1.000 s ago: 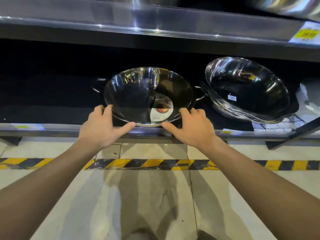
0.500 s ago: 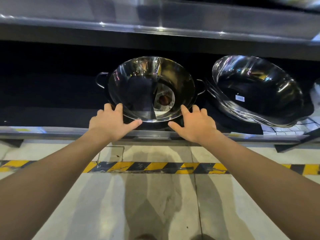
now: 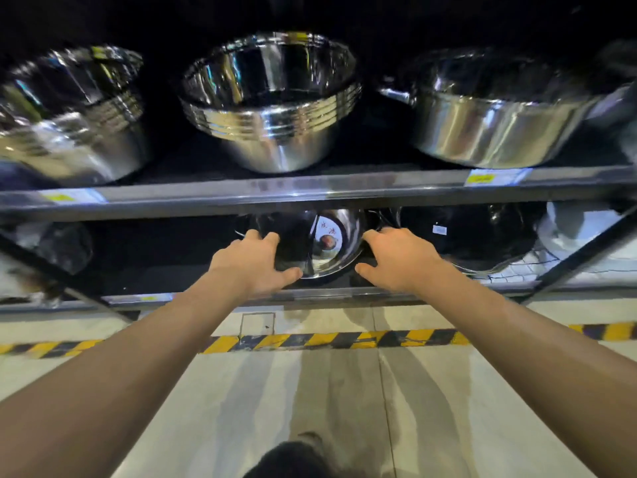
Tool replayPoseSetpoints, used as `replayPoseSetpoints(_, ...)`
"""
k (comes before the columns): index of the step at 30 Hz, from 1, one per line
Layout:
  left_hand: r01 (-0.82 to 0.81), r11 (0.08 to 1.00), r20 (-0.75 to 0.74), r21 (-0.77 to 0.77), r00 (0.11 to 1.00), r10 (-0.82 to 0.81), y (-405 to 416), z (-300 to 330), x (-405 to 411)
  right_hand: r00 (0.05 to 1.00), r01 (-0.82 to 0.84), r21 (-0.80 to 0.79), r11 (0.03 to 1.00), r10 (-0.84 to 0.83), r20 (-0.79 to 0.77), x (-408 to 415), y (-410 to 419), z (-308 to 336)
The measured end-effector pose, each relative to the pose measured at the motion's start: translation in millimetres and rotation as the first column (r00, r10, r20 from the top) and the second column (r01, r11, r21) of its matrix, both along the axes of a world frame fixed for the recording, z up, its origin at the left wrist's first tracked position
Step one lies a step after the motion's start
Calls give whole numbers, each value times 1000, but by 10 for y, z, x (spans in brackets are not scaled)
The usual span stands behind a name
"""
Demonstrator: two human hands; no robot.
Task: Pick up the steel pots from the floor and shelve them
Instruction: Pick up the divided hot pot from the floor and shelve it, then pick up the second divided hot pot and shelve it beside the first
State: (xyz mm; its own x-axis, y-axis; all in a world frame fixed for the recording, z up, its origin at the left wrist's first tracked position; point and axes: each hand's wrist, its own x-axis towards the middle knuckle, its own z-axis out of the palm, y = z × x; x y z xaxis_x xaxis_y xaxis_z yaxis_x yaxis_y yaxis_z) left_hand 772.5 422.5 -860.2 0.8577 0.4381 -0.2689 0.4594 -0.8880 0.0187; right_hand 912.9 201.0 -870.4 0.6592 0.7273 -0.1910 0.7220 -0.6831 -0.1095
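Silver, mirror-bright steel pots [image 3: 272, 108] at twelve o'clock; yellow price tags [image 3: 482, 178]; yellow-and-black diagonal-striped floor tape [image 3: 331, 340]; pale beige floor [image 3: 241, 408].

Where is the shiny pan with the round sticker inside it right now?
The pan sits on the lower shelf, mid-view, between the left hand and right hand, left of a darker wok.

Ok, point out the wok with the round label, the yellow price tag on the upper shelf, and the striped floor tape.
wok [image 3: 327, 250]: head view, on its shiny inner wall by the label.
price tag [image 3: 482, 178]: head view, on its yellow centre.
tape [image 3: 310, 341]: head view, on a yellow stripe.
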Motion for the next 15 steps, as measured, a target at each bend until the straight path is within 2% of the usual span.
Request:
replayPoseSetpoints(5,25,999,-49,-44,998,-27,-372,1408,-278,1000,-5,-35,999,4,-22,-319,-321,1411)
replayPoseSetpoints(9,77,996,48,-41,996,-75,-755,2837,-502,997,-52,8,999,52,50,-675,-549,2820)
replayPoseSetpoints(15,130,990,159,46,978,-136,-1320,5052,-862,989,-80,125,989,63,133,-1206,-956,5026)
